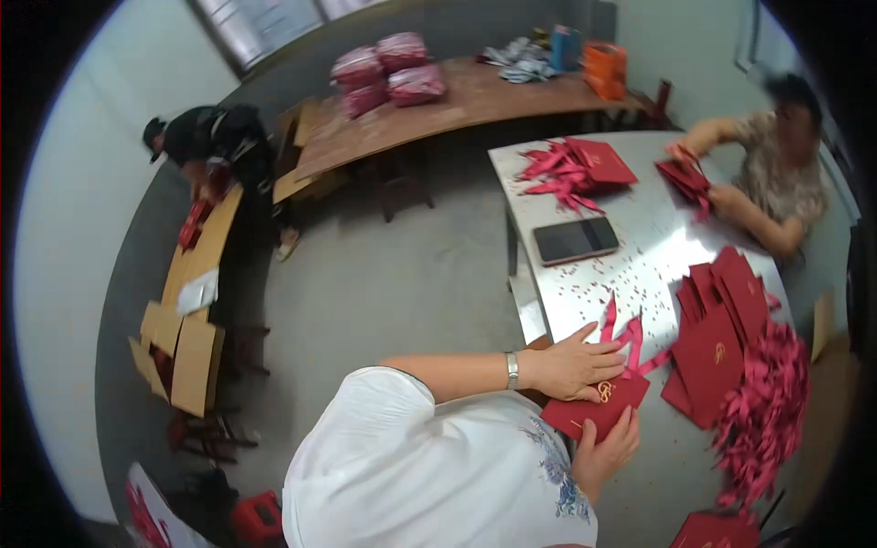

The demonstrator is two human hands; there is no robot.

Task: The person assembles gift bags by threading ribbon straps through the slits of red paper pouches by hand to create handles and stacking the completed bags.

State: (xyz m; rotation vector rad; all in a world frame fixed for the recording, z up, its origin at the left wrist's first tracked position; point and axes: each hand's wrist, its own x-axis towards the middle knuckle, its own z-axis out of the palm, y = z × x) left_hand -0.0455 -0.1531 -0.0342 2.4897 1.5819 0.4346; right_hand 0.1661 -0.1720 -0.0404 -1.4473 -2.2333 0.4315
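A small flat red paper gift bag (625, 398) with a gold emblem lies on the white table in front of me. Pink ribbon (633, 340) spreads from its far edge across the tabletop. My left hand (568, 369), with a watch at the wrist, rests flat over the bag's upper left part and the ribbon, fingers stretched out. At the near right edge, my right hand (607, 454) grips the bag, thumb on top; its other fingers are partly hidden. To the right are a pile of similar red bags (708, 361) and a heap of loose pink ribbons (766, 402).
A phone (575, 240) and a stack of ribboned bags (598, 164) lie farther along the table (571, 292), among scattered red bits. Across it, a person (776, 173) handles a red bag. Another person (224, 137) bends over a side bench near a cardboard box (195, 365).
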